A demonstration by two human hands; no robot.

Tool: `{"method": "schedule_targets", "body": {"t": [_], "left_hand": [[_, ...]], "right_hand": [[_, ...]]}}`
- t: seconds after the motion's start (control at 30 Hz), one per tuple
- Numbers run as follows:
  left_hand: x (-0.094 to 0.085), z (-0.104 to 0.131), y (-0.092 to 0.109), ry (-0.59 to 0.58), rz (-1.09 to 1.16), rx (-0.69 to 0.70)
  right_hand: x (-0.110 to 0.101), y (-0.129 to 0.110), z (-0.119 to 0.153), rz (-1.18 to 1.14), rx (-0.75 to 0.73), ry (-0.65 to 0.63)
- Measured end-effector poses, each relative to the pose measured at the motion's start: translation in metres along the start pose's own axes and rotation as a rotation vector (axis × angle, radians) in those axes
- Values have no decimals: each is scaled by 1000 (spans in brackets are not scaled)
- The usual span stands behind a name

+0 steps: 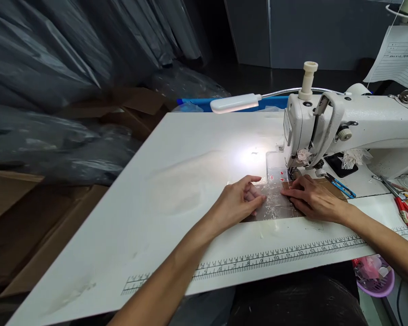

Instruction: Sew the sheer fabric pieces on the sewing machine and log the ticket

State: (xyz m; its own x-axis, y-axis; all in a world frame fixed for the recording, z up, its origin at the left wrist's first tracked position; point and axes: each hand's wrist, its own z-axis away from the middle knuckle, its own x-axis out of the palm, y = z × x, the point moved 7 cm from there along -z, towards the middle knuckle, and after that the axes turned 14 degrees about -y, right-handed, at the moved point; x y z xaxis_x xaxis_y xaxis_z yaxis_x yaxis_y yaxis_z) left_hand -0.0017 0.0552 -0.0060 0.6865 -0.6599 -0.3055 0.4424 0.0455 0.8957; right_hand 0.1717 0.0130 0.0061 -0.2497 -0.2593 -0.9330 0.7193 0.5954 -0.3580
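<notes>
Under the head of a white sewing machine [370, 115] lies a thin, see-through sheet [277, 203] with small red marks, on the white table. My left hand [240, 199] is at the sheet's left side, its thumb and forefinger apart and the other fingers curled. Close to the needle area, my right hand [308, 197] rests on the sheet's right part, fingers spread. A brown piece [331, 188] shows beneath and right of this hand. Whether either hand pinches the sheet's edge is hard to see.
Blue thread snips [340, 185] lie right of the needle; red-handled scissors [406, 213] are at the far right. A white lamp [236, 103] reaches over the back edge. Cardboard boxes [37, 235] stand left, and a purple basket [377, 287] is below the front edge.
</notes>
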Motion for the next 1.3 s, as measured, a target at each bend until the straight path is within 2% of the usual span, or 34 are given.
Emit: {"method": "schedule_targets", "body": {"t": [0.1, 0.2, 0.4, 0.63, 0.93, 1.1, 1.23, 1.3], "left_hand": [[-2, -3, -2, 35, -45, -4], [-1, -8, -6, 52, -58, -1], [0, -13, -14, 59, -15, -28], [1, -14, -16, 65, 32, -33], [0, -14, -14, 68, 37, -16], [-1, -15, -17, 76, 33, 2], [0, -13, -17, 54, 3, -15], [-1, -10, -11, 94, -90, 8]], "right_hand": [[5, 4, -2, 88, 20, -20], [3, 7, -3, 80, 25, -24], [0, 15, 6, -100, -50, 113], [5, 19, 9, -189, -104, 152], [3, 22, 12, -246, -39, 113], [0, 7, 13, -183, -157, 34], [1, 4, 13, -108, -131, -1], [2, 4, 13, -105, -122, -8]]}}
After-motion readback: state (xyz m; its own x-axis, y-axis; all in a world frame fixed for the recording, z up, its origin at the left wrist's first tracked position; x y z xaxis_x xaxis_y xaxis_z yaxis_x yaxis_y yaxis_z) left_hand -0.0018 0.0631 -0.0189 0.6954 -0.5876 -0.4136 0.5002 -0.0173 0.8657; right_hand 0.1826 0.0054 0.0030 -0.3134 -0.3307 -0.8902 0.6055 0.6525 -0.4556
